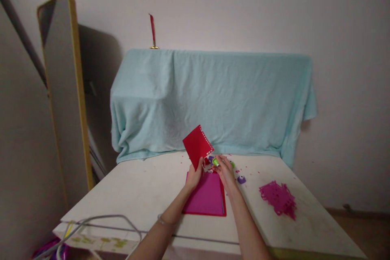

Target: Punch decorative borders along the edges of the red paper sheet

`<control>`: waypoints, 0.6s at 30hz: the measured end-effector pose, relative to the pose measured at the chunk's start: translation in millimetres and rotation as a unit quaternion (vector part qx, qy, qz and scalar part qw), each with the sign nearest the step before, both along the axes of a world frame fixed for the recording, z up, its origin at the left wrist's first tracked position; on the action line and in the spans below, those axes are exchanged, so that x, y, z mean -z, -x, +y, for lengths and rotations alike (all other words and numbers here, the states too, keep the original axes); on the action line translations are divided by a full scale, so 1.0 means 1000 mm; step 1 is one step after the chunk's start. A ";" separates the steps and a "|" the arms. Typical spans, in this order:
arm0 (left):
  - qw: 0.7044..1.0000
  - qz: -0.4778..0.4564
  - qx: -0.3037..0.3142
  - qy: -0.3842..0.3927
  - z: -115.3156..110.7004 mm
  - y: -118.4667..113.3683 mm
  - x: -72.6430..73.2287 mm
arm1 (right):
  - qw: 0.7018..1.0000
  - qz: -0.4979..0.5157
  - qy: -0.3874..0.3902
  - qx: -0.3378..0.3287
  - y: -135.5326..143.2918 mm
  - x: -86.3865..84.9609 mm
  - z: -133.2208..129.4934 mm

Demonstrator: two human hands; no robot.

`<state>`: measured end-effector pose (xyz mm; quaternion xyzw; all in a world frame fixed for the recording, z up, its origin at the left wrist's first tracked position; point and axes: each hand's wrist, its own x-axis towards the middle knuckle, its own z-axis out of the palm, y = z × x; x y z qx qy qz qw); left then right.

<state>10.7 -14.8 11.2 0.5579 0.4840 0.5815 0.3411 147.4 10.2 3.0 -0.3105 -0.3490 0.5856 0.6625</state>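
Note:
My left hand (pixel 195 175) grips the lower corner of a red paper sheet (pixel 196 146), held up and tilted, with a row of small cut-out holes along its right edge. My right hand (pixel 224 170) is closed round a small lime-green punch (pixel 215 162), just right of the sheet's lower corner. Beneath both hands, a stack of magenta paper (pixel 205 197) lies on red sheets. A purple punch (pixel 241 179) sits on the table right of my right hand. More small purple, green and red pieces lie partly hidden behind my fingers.
Punched magenta paper (pixel 278 198) is heaped on the white table (pixel 146 187) at the right, with tiny scraps scattered behind the hands. A light blue cloth (pixel 213 97) covers something at the back. A grey cable (pixel 100 216) loops at front left; a mirror (pixel 65 89) stands left.

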 end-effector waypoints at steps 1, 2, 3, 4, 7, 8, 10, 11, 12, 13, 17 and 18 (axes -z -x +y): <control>1.000 -0.008 0.015 -0.004 0.000 0.000 0.000 | 1.000 0.002 -0.008 -0.002 0.001 -0.002 -0.002; 1.000 -0.013 0.025 -0.003 0.001 -0.001 0.002 | 1.000 0.007 -0.017 -0.005 0.002 -0.004 -0.004; 0.999 -0.018 0.031 0.000 0.002 -0.001 0.003 | 0.999 0.014 -0.028 -0.009 0.003 -0.007 -0.005; 0.999 -0.022 0.034 0.004 0.003 -0.001 0.006 | 0.999 0.023 -0.038 -0.017 0.004 -0.009 -0.007; 0.999 -0.037 0.019 0.010 0.007 0.001 0.013 | 0.996 0.034 -0.052 -0.061 0.006 -0.015 -0.012; 0.999 -0.041 0.007 0.011 0.008 0.002 0.014 | 0.995 0.032 -0.051 -0.074 0.007 -0.016 -0.013; 0.999 -0.047 -0.013 0.009 0.009 0.005 0.015 | 0.995 0.024 -0.050 -0.086 0.008 -0.018 -0.014; 0.999 -0.050 -0.016 0.005 0.010 0.006 0.015 | 0.995 0.017 -0.049 -0.084 0.008 -0.017 -0.014; 0.999 -0.052 -0.015 -0.001 0.009 0.006 0.014 | 0.996 0.007 -0.045 -0.082 0.008 -0.017 -0.013; 0.998 -0.053 -0.014 -0.005 0.009 0.007 0.014 | 0.996 -0.008 -0.038 -0.078 0.009 -0.015 -0.012; 0.998 -0.049 -0.025 -0.013 0.006 0.005 0.012 | 0.996 -0.074 0.015 -0.054 0.010 -0.006 -0.004; 0.998 -0.046 -0.030 -0.012 0.006 0.004 0.012 | 0.995 -0.082 0.021 -0.043 0.010 -0.004 -0.002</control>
